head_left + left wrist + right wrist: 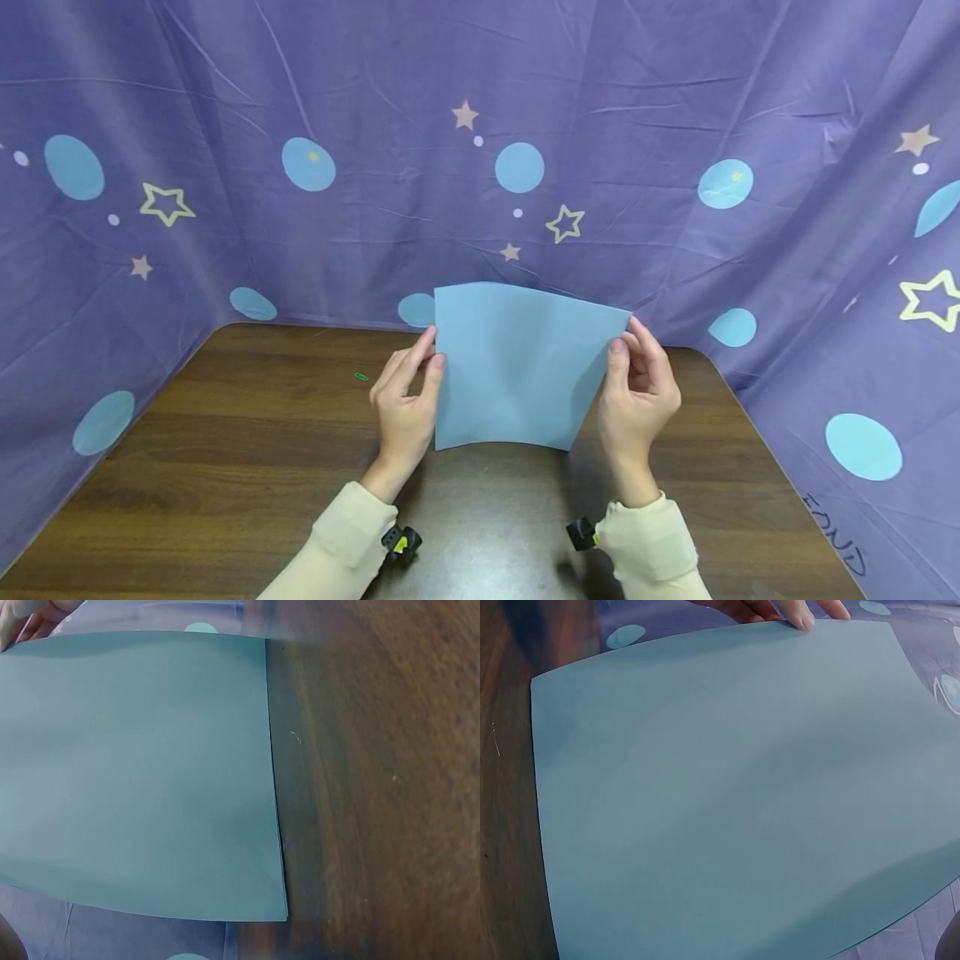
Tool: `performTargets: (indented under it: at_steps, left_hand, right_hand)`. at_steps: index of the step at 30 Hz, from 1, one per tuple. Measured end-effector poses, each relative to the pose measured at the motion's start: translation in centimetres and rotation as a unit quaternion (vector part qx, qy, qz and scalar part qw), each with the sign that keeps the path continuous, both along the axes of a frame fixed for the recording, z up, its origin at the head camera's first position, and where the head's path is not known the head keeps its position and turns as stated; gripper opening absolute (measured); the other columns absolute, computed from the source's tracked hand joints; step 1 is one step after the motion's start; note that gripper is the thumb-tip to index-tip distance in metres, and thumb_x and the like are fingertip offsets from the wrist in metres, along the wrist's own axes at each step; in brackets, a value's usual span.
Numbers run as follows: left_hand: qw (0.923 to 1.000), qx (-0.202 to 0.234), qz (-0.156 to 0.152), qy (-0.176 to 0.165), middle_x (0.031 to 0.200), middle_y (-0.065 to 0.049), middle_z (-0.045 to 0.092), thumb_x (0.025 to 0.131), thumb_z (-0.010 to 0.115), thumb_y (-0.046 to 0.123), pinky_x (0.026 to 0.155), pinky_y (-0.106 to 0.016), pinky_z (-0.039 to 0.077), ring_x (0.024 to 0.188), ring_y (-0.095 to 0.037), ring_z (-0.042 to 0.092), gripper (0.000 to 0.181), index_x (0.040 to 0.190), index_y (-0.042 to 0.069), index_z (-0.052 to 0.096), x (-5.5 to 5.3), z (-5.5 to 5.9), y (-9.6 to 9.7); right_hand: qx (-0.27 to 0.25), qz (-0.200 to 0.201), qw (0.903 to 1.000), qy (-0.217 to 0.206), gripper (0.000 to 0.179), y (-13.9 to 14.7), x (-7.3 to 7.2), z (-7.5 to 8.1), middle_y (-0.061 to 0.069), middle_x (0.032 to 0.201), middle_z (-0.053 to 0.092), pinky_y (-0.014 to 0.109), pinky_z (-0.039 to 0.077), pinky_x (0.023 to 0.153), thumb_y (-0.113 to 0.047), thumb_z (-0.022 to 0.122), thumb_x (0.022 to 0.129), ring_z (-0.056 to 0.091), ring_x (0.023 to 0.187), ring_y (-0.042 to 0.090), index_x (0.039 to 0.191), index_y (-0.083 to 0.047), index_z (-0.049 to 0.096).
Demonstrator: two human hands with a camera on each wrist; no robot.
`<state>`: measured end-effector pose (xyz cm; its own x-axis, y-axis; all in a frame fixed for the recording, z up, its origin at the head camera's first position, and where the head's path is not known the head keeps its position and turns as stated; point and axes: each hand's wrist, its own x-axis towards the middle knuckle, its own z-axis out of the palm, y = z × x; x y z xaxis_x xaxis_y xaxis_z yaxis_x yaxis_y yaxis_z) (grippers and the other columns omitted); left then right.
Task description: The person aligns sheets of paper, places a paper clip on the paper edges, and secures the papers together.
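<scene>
A pale blue sheet of paper (517, 375) stands nearly upright over the table, bowed slightly across its width. Its lower edge looks doubled in the left wrist view, where the paper (142, 772) fills much of the picture. My left hand (405, 404) pinches the left edge between thumb and fingers, partly hidden behind it. On the other side, my right hand (637, 396) pinches the right edge near the top corner, thumb in front. Fingertips of the left hand (795, 611) show along the paper's edge in the right wrist view.
A small green paper clip (361, 377) lies on the brown wooden table (247, 450), left of the paper. Purple cloth (390, 167) printed with stars and blue dots hangs behind and at both sides. Each sleeve cuff carries a small black camera (402, 543).
</scene>
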<state>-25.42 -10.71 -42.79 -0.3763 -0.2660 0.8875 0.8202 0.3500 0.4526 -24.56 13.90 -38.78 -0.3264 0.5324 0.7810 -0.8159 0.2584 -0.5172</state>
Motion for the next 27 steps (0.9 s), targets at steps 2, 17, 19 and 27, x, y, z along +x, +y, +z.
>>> performTargets:
  at_steps: [2, 17, 19, 27]
  left_hand:
    - [1.0, 0.0, 0.0, 0.0, 0.102, -0.012, 0.076, 0.093, 0.074, -0.008, 0.088, -0.019, 0.054, 0.093, -0.02, 0.068, 0.043, 0.135, 0.005, 0.074, -0.03, 0.01, -0.03]
    - [0.9999, 0.007, -0.006, -0.011, 0.102, -0.011, 0.076, 0.095, 0.073, -0.008, 0.091, -0.02, 0.055, 0.095, -0.019, 0.069, 0.043, 0.136, 0.006, 0.073, -0.07, -0.03, -0.09]
    - [0.9999, 0.007, -0.007, -0.012, 0.102, -0.012, 0.076, 0.095, 0.073, -0.008, 0.091, -0.02, 0.055, 0.095, -0.018, 0.069, 0.043, 0.136, 0.006, 0.073, -0.1, -0.07, -0.08]
    - [0.9999, 0.002, -0.005, -0.014, 0.104, -0.011, 0.077, 0.095, 0.073, -0.008, 0.089, -0.018, 0.054, 0.094, -0.02, 0.069, 0.044, 0.136, 0.006, 0.073, -0.24, -0.27, -0.04]
  right_hand:
    - [0.001, 0.001, 1.0, -0.002, 0.027, 0.0, 0.07, 0.02, 0.008, 0.097, 0.075, 0.016, 0.051, 0.065, 0.008, 0.072, 0.094, 0.067, 0.078, 0.008, 0.121, 0.007, 0.075]
    - [0.026, 0.006, 0.9996, -0.009, 0.033, 0.32, 0.18, -0.48, 0.001, 0.097, 0.075, 0.015, 0.053, 0.066, 0.011, 0.073, 0.091, 0.069, 0.079, 0.007, 0.124, 0.006, 0.074]
    - [0.027, 0.005, 0.9996, -0.007, 0.033, 0.35, 0.15, -0.56, 0.001, 0.097, 0.075, 0.015, 0.053, 0.066, 0.011, 0.073, 0.091, 0.069, 0.079, 0.007, 0.123, 0.006, 0.075]
    - [0.022, 0.008, 0.9997, -0.009, 0.032, 0.41, 0.13, -0.87, 0.0, 0.097, 0.075, 0.016, 0.054, 0.067, 0.012, 0.073, 0.091, 0.07, 0.08, 0.007, 0.123, 0.007, 0.075]
